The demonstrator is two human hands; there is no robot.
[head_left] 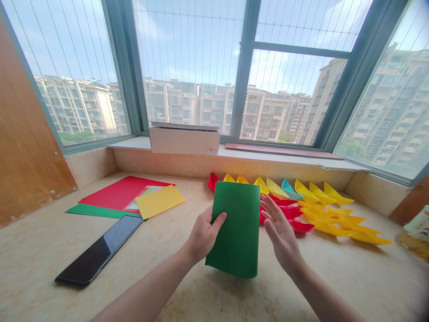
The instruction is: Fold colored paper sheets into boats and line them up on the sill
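Note:
A folded sheet of green paper (238,232) is held up above the stone sill, in the middle of the view. My left hand (206,235) grips its left edge, with the thumb on the near face and the other fingers hidden behind. Beside the right edge, my right hand (279,228) has its fingers stretched out and its palm turned toward the paper. Whether the fingertips touch that edge, I cannot tell. Behind the sheet and my right hand stand folded paper boats: red ones (301,226), yellow ones (335,194) and a blue one (291,190).
Red sheets (114,193), green sheets (97,211) and a yellow sheet (161,201) lie at the left. Nearer to me is a black phone (100,252). A white box (184,139) stands on the ledge below the window. A jar (415,232) is at the right edge.

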